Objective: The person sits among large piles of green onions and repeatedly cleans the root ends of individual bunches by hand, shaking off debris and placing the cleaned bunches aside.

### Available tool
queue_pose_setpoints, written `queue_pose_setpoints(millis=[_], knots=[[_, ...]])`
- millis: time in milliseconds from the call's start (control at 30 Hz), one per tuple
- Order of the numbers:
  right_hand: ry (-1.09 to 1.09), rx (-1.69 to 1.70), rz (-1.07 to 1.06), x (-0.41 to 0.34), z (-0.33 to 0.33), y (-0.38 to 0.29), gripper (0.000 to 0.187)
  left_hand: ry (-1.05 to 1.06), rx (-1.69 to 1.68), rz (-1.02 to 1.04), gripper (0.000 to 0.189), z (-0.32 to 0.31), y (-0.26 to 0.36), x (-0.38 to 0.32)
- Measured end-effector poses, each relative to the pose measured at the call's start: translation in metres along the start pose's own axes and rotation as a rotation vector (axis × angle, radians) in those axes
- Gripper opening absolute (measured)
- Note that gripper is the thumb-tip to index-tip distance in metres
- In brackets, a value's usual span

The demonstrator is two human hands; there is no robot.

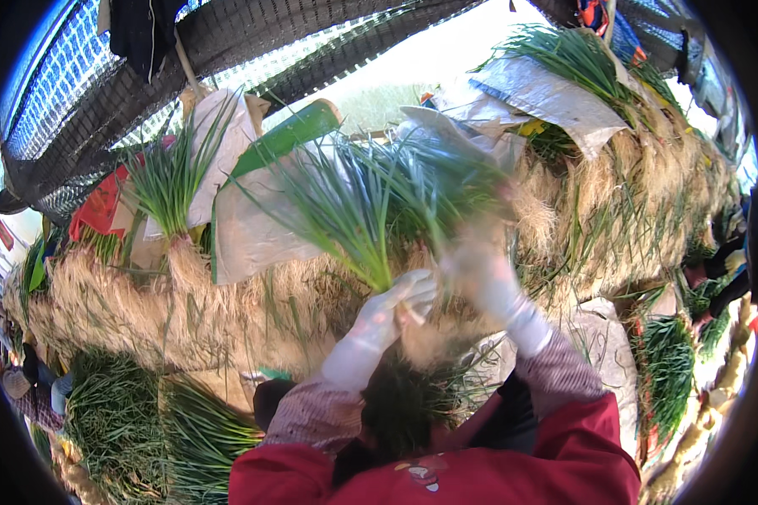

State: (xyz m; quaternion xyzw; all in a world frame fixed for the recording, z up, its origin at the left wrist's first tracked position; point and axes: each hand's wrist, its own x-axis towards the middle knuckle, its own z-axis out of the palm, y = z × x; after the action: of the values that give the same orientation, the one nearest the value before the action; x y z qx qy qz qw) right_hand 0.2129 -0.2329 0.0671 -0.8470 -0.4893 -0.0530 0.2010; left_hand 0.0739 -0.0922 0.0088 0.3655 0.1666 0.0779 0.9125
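Observation:
My left hand, in a pale glove, grips a bunch of rooted scallions. Their long green leaves fan up and to the left, while a tangle of roots hangs below my fingers. My right hand, gloved too, is raised beside it and badly blurred. Whether it holds anything cannot be made out. Just above the right hand lies a second, partly blurred bunch of scallions on the stack. Dark green leaves fill the space below my hands, between my forearms.
A long stack of scallions, roots outward, runs across in front. Sheets of sacking cover parts of it. One bunch stands up at the left. Leaf piles lie lower left; more scallions lie right. People sit at the left edge.

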Motion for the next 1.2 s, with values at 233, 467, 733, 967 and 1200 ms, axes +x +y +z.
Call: queue_pose_setpoints(millis=[233, 467, 733, 967, 1200], knots=[[0.122, 0.550, 0.163, -0.033, 0.016, 0.001, 0.020, 0.034, 0.083, -0.088, 0.030, -0.021, 0.003, -0.007], [-0.200, 0.423, 0.127, 0.014, 0.049, -0.033, 0.045, -0.084, 0.017, -0.095, 0.026, -0.034, -0.004, -0.019], [-0.025, 0.194, -0.071, 0.002, 0.041, -0.038, 0.029, 0.099, 0.170, 0.126, 0.023, -0.022, 0.010, -0.028], [-0.667, 0.036, -0.193, -0.064, -0.001, 0.025, 0.048, -0.101, -0.067, 0.054, 0.031, -0.041, 0.027, -0.021], [-0.461, 0.296, 0.366, -0.078, 0.054, 0.049, 0.033, 0.240, 0.293, -0.081, 0.035, -0.023, -0.023, -0.028]])
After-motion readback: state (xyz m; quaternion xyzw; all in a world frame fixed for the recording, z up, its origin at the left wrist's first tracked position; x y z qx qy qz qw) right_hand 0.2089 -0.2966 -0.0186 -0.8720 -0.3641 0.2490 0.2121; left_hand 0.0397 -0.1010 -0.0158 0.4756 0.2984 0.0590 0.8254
